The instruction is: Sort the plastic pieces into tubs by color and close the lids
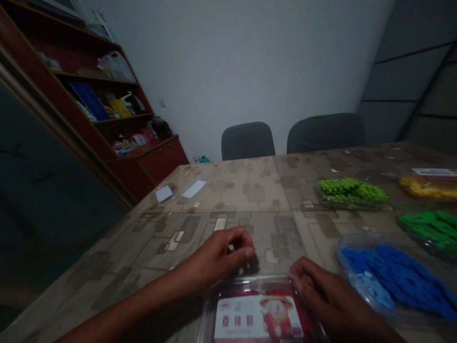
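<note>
Head view: clear box (257,309) between hands.

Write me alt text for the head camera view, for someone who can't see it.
Two hands, the left hand and right hand, grip the far corners of a clear plastic box with a red cartoon label on a patterned table. Trays of blue pieces and green pieces sit to the right.
</note>
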Motion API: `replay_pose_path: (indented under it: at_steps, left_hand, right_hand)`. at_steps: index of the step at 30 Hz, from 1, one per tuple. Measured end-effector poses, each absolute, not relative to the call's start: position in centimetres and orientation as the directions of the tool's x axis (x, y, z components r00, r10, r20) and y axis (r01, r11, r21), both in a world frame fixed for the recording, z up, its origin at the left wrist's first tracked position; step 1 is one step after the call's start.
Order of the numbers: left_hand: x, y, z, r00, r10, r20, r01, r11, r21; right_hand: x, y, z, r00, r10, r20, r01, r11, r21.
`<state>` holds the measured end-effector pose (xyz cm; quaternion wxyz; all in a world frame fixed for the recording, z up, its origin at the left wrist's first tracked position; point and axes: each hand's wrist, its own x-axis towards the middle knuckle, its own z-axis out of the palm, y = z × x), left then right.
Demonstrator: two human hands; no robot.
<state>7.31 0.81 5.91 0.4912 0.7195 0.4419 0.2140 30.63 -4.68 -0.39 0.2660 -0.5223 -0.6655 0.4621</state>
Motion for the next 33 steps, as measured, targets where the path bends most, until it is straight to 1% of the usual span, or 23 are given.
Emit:
replay_pose_path:
  at_steps: [2, 4, 8, 11, 16, 17, 21, 25, 30, 33]
  left_hand:
    - [5.3, -0.7, 5.7, 0.411, 0.906, -0.102, 0.534, -0.148, 0.833]
    - [3.4, -2.5, 4.9, 0.357, 0.925, -0.133, 0.538, -0.087, 0.838]
    - [1.6, -5.6, 2.8, 0.288, 0.935, -0.206, 0.408, 0.075, 0.910]
    - [1.7, -6.3, 2.1, 0.240, 0.940, -0.241, 0.341, 0.150, 0.928]
    - [2.5, -6.0, 2.4, 0.196, 0.963, -0.188, 0.321, 0.118, 0.940]
    - [2.6, -6.0, 2.3, 0.185, 0.963, -0.196, 0.310, 0.132, 0.942]
    - [2.7, -6.3, 1.5, 0.144, 0.941, -0.305, 0.217, 0.271, 0.938]
    - [2.7, -6.4, 1.0, 0.143, 0.946, -0.292, 0.183, 0.264, 0.947]
    - [2.6, -6.3, 0.9, 0.155, 0.925, -0.346, -0.019, 0.353, 0.936]
    - [2.3, -6.3, 0.5, 0.125, 0.924, -0.362, -0.100, 0.375, 0.922]
  right_hand:
    - [30.7, -4.9, -0.6, -0.301, 0.949, -0.099, 0.456, 0.052, -0.889]
    - [30.7, -4.9, -0.6, -0.294, 0.953, -0.070, 0.481, 0.084, -0.873]
    - [30.4, -4.6, -0.2, -0.307, 0.952, -0.022, 0.566, 0.163, -0.808]
    - [30.3, -4.3, 0.1, -0.318, 0.948, -0.008, 0.593, 0.193, -0.782]
    - [30.4, -4.1, 0.3, -0.293, 0.956, -0.019, 0.606, 0.170, -0.777]
    - [30.4, -4.1, 0.3, -0.285, 0.958, -0.026, 0.604, 0.159, -0.781]
    - [30.2, -4.2, 0.2, -0.272, 0.962, -0.024, 0.550, 0.135, -0.824]
    - [30.0, -4.2, 0.0, -0.244, 0.970, 0.013, 0.523, 0.143, -0.840]
    - [29.9, -4.2, -0.4, -0.264, 0.964, -0.004, 0.495, 0.132, -0.859]
    - [30.0, -4.2, -0.8, -0.228, 0.973, 0.019, 0.494, 0.133, -0.859]
